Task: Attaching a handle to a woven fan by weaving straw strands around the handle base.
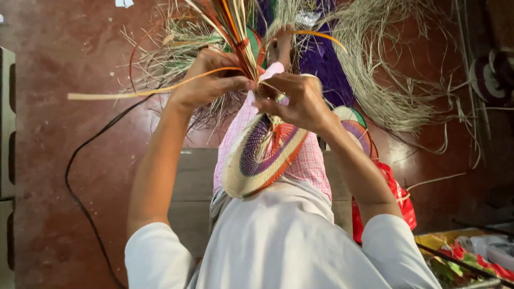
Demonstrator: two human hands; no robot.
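Weaving work sits right at chest height, w/ both hands up close to the camera so I can see the join clearly. Left hand (pixel 206 80) has fingers curled and pressed together, thumb and forefinger pinching an orange strip (pixel 155 90) that runs out long to the left; I judge it's held taut that way so the strip stays flat where it meets the weave. Right hand (pixel 294 101) is closed too, fingertips pinching at the spot where the loose strands (pixel 235 27) gather, a ring showing on one finger; exactly which strand it grips I can't tell, the fingers cover it. Loose strands, orange, green and brown, fan upward from that pinch point, prob. kept out of the way until needed. Round woven piece (pixel 262 158) hangs just below the right hand, tilted on edge, cream rim w/ purple and orange rings; its top edge touches the underside of the fingers, the rest drops toward the lap over a pink checked cloth (pixel 310 160). So the piece lies below and between both hands, working edge at the fingertips. Around it: pile of pale dried grass (pixel 375 69) on the red floor (pixel 53 134) beyond the hands, a purple bundle (pixel 321 64) beside it, a second woven disc (pixel 353 128) partly hidden behind the right forearm, a red bag (pixel 399 200) near the right elbow, a black cable (pixel 80 160) curving over the floor at left.
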